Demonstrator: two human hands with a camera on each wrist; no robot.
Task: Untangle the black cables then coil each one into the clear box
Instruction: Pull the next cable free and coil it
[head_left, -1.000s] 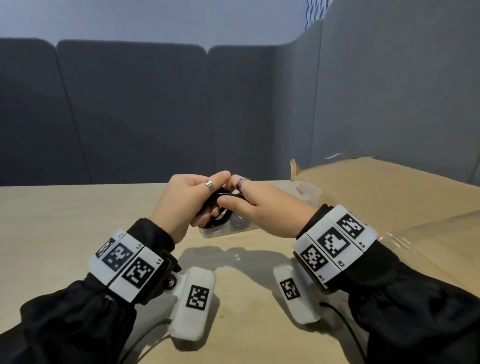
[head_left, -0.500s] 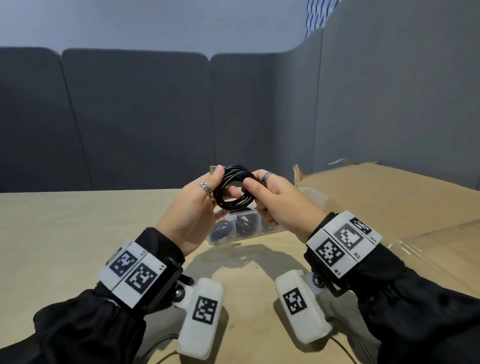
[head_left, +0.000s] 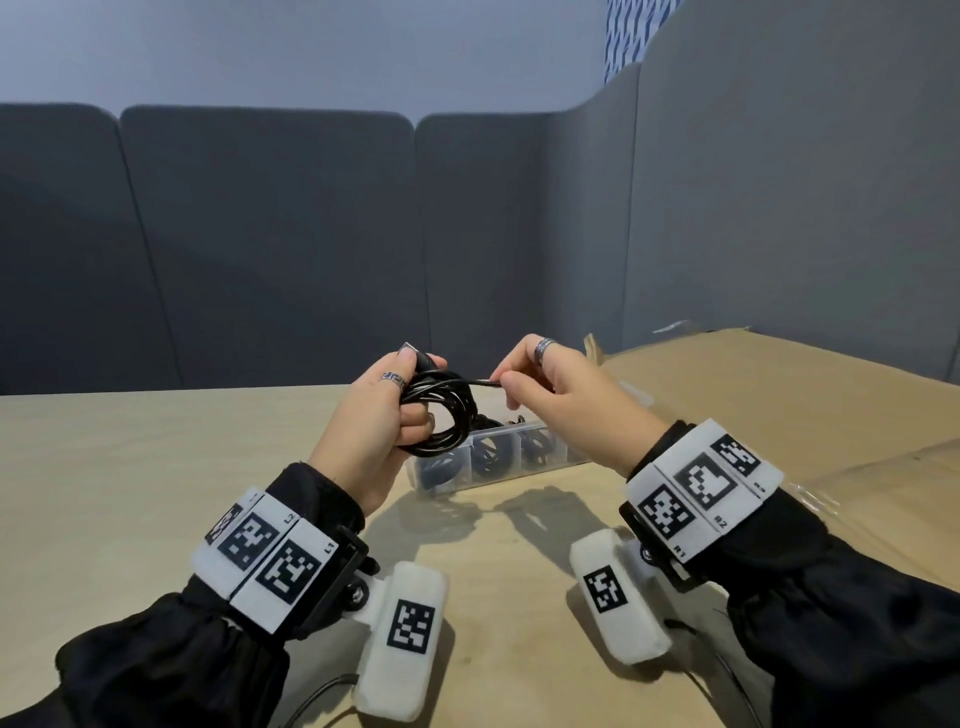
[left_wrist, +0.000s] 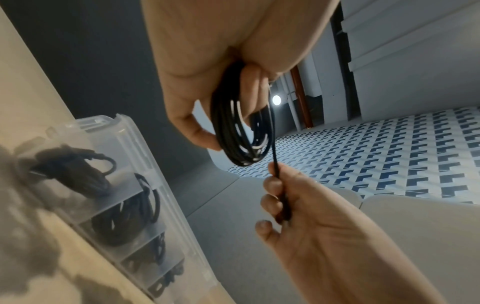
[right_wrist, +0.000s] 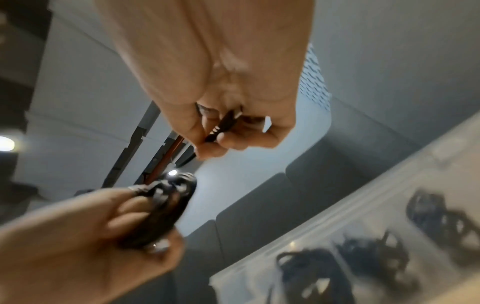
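Observation:
My left hand (head_left: 387, 410) grips a coiled black cable (head_left: 441, 410) (left_wrist: 233, 131) in the air above the table, fingers curled through the loops. My right hand (head_left: 540, 387) pinches the cable's free end (head_left: 485, 383) (right_wrist: 221, 128), pulled a short way out to the right of the coil. Just behind and below both hands the clear box (head_left: 550, 457) (left_wrist: 161, 185) lies on the table. Its compartments hold other coiled black cables (head_left: 488, 454) (right_wrist: 306, 269).
A flattened cardboard box (head_left: 779, 395) covers the table on the right, close to my right forearm. Grey partition panels (head_left: 270, 244) wall the table's back and right side. Bare wooden tabletop (head_left: 130, 467) stretches to the left.
Both hands lifted the coil from the box. My right hand then let go of the loops and drew the free end out to the right, while my left hand kept the coil.

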